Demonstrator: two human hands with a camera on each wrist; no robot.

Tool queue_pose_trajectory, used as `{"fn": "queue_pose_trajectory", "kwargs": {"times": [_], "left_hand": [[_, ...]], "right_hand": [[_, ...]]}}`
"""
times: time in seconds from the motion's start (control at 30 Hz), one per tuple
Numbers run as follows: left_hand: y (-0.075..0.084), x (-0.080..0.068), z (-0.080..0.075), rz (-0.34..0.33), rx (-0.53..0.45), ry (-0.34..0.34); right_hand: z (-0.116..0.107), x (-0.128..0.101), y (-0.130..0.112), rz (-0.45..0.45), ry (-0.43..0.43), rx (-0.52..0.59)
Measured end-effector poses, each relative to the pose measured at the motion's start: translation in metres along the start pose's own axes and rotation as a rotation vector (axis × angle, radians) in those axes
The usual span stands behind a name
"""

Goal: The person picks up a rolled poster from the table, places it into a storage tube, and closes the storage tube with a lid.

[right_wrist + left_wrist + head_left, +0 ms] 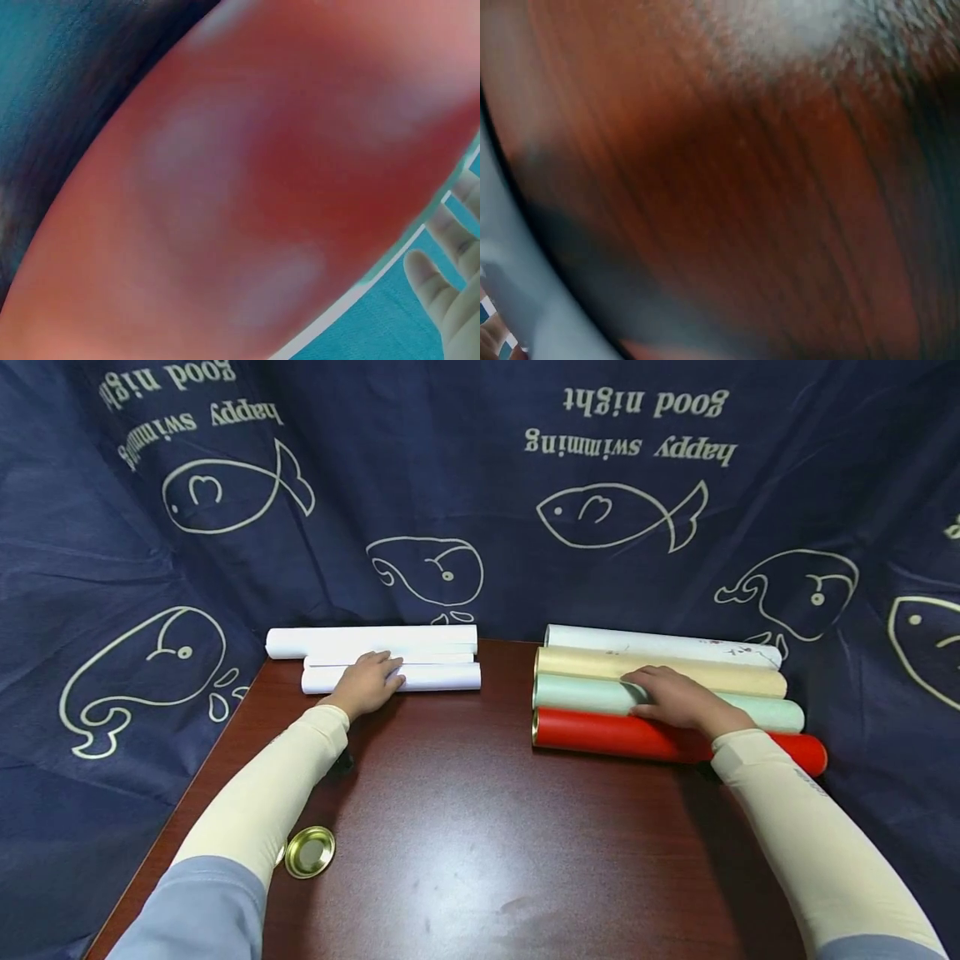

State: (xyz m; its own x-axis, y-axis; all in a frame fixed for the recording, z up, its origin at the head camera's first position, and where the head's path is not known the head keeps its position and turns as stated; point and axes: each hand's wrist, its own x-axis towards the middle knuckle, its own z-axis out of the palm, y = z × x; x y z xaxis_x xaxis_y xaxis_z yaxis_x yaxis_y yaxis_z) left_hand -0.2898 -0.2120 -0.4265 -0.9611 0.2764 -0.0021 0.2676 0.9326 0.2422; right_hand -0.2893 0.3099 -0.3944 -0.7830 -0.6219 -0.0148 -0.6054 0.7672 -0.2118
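Three white paper rolls (420, 647) lie at the back left of the brown table (480, 827). My left hand (367, 683) rests on the nearest white roll (438, 677), fingers laid over it. At the back right lie four tubes side by side: white (660, 643), beige (585, 664), pale green (577, 693) and red (600, 732). My right hand (670, 696) lies across the pale green tube, fingers reaching toward the beige one. In the right wrist view the red tube (247, 187) fills the frame, blurred, with fingers (450, 292) at the lower right. The left wrist view shows only blurred table wood (742, 195).
A round gold metal lid (309, 852) lies on the table near my left forearm. Dark blue cloth (480, 485) printed with fish and whales hangs behind and to both sides, close to the table's edges. The table's left edge runs diagonally beside my left sleeve.
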Motion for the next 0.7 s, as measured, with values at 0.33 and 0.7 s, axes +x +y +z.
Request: {"fn": "queue_pose_trajectory", "kwargs": {"times": [0.33,0.7], "left_hand": [[0.005,-0.001,-0.001,0.028,0.044,0.005],[0.009,-0.005,-0.001,0.009,0.061,-0.025]], "right_hand": [[0.002,0.003,0.003,0.000,-0.011,0.005],[-0.001,0.012,0.002,0.012,-0.056,0.035]]}}
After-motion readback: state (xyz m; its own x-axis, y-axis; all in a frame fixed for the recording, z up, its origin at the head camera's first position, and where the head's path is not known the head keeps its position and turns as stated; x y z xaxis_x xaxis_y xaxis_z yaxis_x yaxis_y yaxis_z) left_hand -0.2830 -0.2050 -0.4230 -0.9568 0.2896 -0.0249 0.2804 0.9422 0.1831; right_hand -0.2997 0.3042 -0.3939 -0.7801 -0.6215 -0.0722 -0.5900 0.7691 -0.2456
